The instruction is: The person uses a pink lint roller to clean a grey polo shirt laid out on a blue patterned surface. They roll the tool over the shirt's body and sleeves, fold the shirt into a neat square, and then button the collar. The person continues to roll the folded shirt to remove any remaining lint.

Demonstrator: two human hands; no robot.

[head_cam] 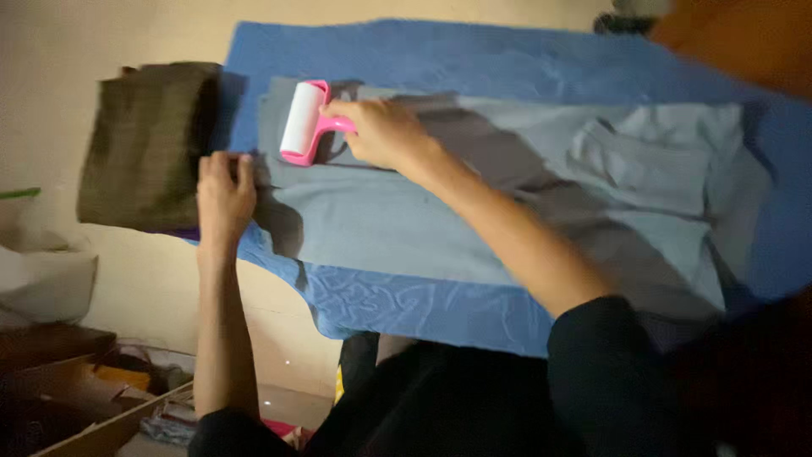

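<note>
Lint roller (302, 121), clamped in my right hand (381, 133), sits at the grey trousers' (507, 195) hem (most cloth seemingly unrolled); left hand (225, 190) presses flat, open.

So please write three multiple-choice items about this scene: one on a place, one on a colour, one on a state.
1. Where does the left hand press?
A. on the edge of the grey garment
B. on the roller
C. on the floor

2. What colour is the lint roller frame?
A. green
B. pink
C. black

3. How does the olive cloth lie?
A. hanging
B. spread flat
C. folded

Answers:
1 A, its fingers rest on the garment's end.
2 B, the handle in the right hand is pink.
3 C, it forms a thick stack.
</note>
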